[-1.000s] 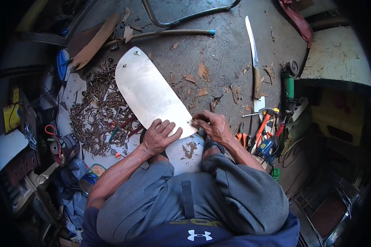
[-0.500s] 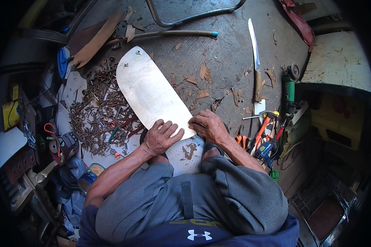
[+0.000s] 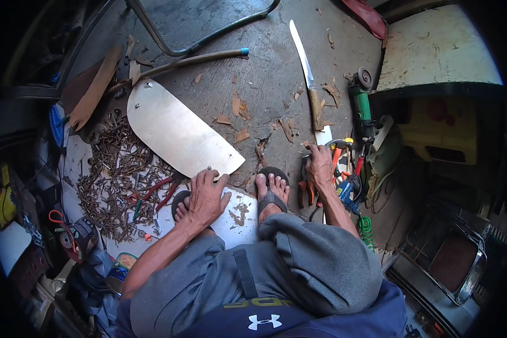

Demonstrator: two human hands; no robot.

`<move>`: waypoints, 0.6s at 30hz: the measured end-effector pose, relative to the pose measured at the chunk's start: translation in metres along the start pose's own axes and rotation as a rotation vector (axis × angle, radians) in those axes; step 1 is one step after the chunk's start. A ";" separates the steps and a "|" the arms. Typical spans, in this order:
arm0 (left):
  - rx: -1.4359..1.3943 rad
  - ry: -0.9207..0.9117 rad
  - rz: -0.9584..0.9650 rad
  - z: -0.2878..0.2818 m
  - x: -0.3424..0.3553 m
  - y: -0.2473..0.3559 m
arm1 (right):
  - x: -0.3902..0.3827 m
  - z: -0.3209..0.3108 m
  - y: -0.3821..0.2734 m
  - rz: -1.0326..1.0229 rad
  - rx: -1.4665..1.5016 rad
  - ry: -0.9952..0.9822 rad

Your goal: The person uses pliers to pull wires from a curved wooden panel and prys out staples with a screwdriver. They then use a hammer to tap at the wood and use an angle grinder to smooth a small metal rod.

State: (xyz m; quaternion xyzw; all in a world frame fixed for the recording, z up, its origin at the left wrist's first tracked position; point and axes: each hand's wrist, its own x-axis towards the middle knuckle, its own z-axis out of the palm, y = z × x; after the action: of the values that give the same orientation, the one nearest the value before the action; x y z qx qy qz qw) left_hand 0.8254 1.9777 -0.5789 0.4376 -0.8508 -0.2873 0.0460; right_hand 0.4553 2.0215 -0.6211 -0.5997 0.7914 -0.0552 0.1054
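My left hand (image 3: 207, 197) lies with its fingers spread at the near edge of a pale flat panel (image 3: 180, 128) with one rounded end. A small bolt head (image 3: 209, 168) shows at its fingertips. Two more small fittings sit near the panel's far rounded end. My right hand (image 3: 320, 166) reaches down at the tool cluster, fingers curled, just left of a hammer (image 3: 337, 153) with an orange handle. Whatever those fingers hold is hidden. Pliers with orange handles (image 3: 306, 194) lie below that wrist.
Left of the panel, rusty nails and screws (image 3: 115, 174) are heaped beside red-handled pliers (image 3: 159, 191). Ahead on the right lie a long knife (image 3: 308, 73) and a green angle grinder (image 3: 361, 101). A bent metal tube frame (image 3: 191, 48) stands beyond; wood scraps litter the floor.
My right hand has left the panel's near corner and moved right to the tools. The left hand stays at the panel, fingers now by the bolt. The whole view has shifted.
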 end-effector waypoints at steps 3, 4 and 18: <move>-1.100 -0.263 -0.638 0.042 -0.015 0.009 | -0.014 -0.005 0.042 0.116 -0.147 -0.052; -1.491 -0.308 -0.830 0.065 -0.019 0.000 | -0.017 -0.008 0.041 0.143 -0.149 -0.103; -2.166 0.397 -0.792 0.051 0.015 -0.012 | -0.042 -0.071 -0.025 0.242 -0.145 -0.651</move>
State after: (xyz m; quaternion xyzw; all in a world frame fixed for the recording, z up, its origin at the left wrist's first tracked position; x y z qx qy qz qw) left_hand 0.8078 1.9834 -0.6303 0.4416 0.0565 -0.7830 0.4343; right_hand 0.4731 2.0523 -0.5428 -0.4936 0.7836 0.2081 0.3147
